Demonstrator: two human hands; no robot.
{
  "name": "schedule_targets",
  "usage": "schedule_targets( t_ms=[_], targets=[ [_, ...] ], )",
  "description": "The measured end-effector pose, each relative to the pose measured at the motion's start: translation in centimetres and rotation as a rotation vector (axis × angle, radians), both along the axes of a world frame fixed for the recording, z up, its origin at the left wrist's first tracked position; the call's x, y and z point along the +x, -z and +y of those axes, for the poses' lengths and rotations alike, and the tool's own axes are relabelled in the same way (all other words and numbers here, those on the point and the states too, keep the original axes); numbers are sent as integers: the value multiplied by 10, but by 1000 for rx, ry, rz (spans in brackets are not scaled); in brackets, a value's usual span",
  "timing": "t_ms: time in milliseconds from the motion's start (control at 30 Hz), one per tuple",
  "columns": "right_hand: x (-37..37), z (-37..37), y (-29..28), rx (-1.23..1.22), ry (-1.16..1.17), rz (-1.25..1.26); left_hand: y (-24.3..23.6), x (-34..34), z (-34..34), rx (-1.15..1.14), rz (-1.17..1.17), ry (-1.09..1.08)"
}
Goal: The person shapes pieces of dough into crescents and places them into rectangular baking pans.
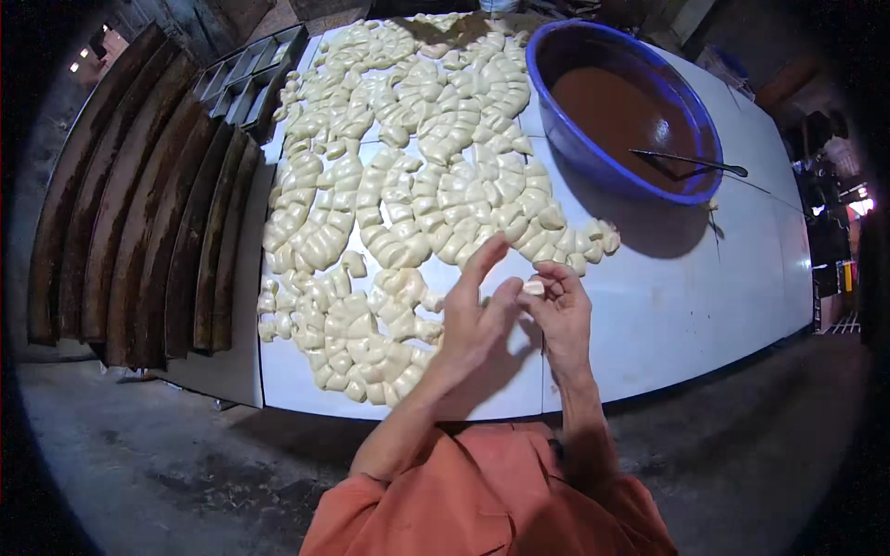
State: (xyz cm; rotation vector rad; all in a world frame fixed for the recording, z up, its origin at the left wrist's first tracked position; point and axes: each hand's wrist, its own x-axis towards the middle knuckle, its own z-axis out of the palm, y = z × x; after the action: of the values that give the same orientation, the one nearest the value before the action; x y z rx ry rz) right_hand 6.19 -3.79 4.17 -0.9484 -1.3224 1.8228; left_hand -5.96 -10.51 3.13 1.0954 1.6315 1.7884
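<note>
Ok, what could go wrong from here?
The small pale dough-like piece pinched in the right hand could slip. The thin dark utensil leaning over the rim of the round blue plastic basin might get knocked. The tightly packed cream lumps on the white table could stick together.

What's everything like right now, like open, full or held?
Right fingers: pinching a small pale piece.
Left fingers: spread apart, gripping nothing.
Pale pieces on the table: laid in curving rows, many touching.
Blue basin: uncovered, with brown stuff inside.
Metal tool: resting across the basin's rim.
Long brown strips: side by side.
</note>
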Motion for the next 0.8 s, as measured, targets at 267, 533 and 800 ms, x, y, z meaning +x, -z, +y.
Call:
schedule_targets(
  t_ms=[267, 533, 800],
  targets=[
    [12, 35, -33, -414, -17, 593, 21, 61, 67, 395, -195, 119],
    [31, 192, -68, 162, 50, 108, -8, 41, 62, -50, -573, 393],
    [7, 304, -41, 711, -553, -1034, -5, 0, 38, -425, -374, 292]
  ],
)
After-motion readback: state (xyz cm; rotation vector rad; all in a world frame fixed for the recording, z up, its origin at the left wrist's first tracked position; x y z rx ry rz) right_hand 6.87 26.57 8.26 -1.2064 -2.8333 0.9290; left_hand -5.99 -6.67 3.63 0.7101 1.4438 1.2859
